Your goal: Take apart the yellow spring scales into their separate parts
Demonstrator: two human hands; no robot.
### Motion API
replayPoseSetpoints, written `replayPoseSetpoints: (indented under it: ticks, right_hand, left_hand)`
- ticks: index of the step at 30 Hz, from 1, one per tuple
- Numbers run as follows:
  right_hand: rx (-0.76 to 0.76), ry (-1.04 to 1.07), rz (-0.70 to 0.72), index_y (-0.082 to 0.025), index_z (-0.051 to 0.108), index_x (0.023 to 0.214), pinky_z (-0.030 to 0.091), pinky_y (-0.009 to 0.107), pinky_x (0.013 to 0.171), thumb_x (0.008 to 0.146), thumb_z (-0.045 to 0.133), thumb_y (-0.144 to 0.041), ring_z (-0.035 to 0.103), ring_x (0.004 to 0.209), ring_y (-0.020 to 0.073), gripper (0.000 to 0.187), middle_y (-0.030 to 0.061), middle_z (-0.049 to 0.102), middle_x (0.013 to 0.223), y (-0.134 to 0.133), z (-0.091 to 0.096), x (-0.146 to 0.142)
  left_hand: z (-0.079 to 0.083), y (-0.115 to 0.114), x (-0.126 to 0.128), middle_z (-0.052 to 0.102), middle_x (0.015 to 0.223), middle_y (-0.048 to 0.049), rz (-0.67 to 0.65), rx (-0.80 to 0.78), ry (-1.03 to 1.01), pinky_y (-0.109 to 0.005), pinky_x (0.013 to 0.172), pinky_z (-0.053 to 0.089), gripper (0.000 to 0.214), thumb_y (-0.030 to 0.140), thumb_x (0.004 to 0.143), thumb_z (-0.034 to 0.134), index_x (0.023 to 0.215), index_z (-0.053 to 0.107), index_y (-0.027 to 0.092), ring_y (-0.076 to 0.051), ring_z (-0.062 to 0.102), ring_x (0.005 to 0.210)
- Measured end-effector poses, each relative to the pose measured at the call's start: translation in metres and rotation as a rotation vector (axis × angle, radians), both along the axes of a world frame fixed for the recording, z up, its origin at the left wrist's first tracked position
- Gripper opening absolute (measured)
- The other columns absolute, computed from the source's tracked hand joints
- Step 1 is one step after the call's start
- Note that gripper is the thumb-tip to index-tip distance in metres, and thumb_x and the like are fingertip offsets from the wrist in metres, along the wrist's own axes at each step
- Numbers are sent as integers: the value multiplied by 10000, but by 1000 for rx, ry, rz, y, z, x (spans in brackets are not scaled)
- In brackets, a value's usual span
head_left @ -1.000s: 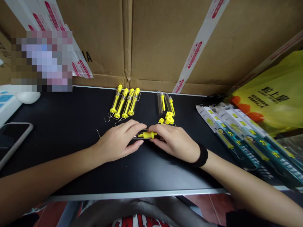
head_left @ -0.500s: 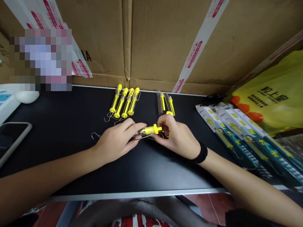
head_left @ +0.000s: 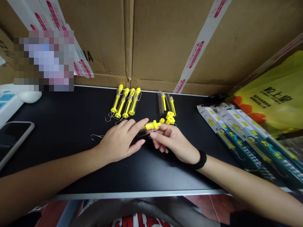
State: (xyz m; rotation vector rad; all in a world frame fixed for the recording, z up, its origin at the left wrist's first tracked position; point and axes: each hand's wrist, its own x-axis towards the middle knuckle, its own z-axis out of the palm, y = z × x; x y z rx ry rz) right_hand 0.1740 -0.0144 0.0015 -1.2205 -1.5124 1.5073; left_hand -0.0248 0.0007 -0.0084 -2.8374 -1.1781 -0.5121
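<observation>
A spring scale (head_left: 151, 125) with a yellow end and a clear tube lies crosswise between my hands. My right hand (head_left: 175, 140) is closed on its yellow end, the thumb against the thin metal wire beneath. Over the tube, my left hand (head_left: 119, 137) has its fingers stretched out and its thumb held apart; it hides much of the tube. A metal hook (head_left: 96, 136) sticks out left of this hand. Just beyond the right fingers lie several small yellow caps (head_left: 169, 117). Behind them are clear tubes (head_left: 161, 104) and yellow rods (head_left: 172, 105).
Several assembled spring scales (head_left: 122, 104) lie in a row toward the back of the black table (head_left: 132, 176). Boxed packages (head_left: 232, 135) and a yellow bag (head_left: 267, 94) are on the right. A phone (head_left: 15, 138) and power strip (head_left: 7, 97) are left; cardboard (head_left: 161, 44) stands behind.
My left fingers have loosened and spread from around the tube. My right hand has turned and come in to the scale's yellow end, uncovering the small yellow caps.
</observation>
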Motion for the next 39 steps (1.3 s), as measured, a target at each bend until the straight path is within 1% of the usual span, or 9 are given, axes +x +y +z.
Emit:
replayPoseSetpoints:
  ticks: [4,9,11,14,19,23,26,30,39]
  right_hand:
    - [-98,75,-29,-139,615,865,301,120,328,795,576,-480,422,371,25,350,-56,524,528,-1,-1,-2]
    - [-32,68,-41,-145,653,919,304,133,332,837,516,-475,423,372,33,366,-51,512,515,-3,-10,-4]
    - [78,10,-51,-143,660,865,325,147,357,853,503,-454,424,389,41,349,-47,502,502,-6,-13,-6]
    - [344,-133,-83,-149,652,799,380,172,437,864,520,-380,442,440,56,274,-40,508,513,-10,-15,-7]
    - [736,-334,-39,-169,629,827,446,208,612,873,526,-249,568,604,94,139,5,643,697,-10,-17,-4]
    - [961,-476,3,-160,614,795,429,209,600,858,537,-203,553,594,96,108,18,643,704,-7,-20,-3]
    - [1086,-584,15,-153,603,747,400,214,566,852,535,-195,504,542,92,133,4,588,618,-6,-23,-3]
    - [1212,-681,38,-162,597,745,383,221,580,865,512,-183,508,572,99,148,-4,573,613,-6,-24,-2]
    - [1352,-806,174,-166,588,793,353,245,570,897,468,-195,501,593,112,161,0,589,658,-3,-22,3]
  left_hand:
    - [-3,1,0,556,1024,-60,33,66,9,-322,806,456,447,320,936,327,1364,301,197,-202,537,934]
    - [-5,0,1,572,976,-24,31,143,-1,-264,706,458,417,286,936,352,1348,321,225,-159,578,847]
    - [-4,-1,1,574,970,-7,26,157,4,-249,657,456,425,290,936,361,1354,303,243,-143,594,808]
    - [-4,-1,1,580,976,2,19,170,9,-238,625,456,438,293,937,363,1364,277,249,-132,610,784]
    - [-3,-1,1,592,1028,-6,13,182,15,-235,624,466,438,300,944,351,1367,260,234,-132,627,795]
    - [-4,-2,-1,613,1006,-6,6,176,27,-234,635,471,411,317,947,345,1343,283,224,-138,638,805]
    - [-5,-3,-1,631,977,-4,3,170,40,-234,630,469,366,333,949,339,1297,329,218,-140,647,789]
    - [-4,-3,-2,642,940,-3,-7,180,43,-236,608,460,290,339,946,344,1197,394,203,-144,652,766]
    - [-5,-2,-2,642,895,16,-39,232,86,-251,502,415,206,327,945,321,1085,411,206,-146,646,693]
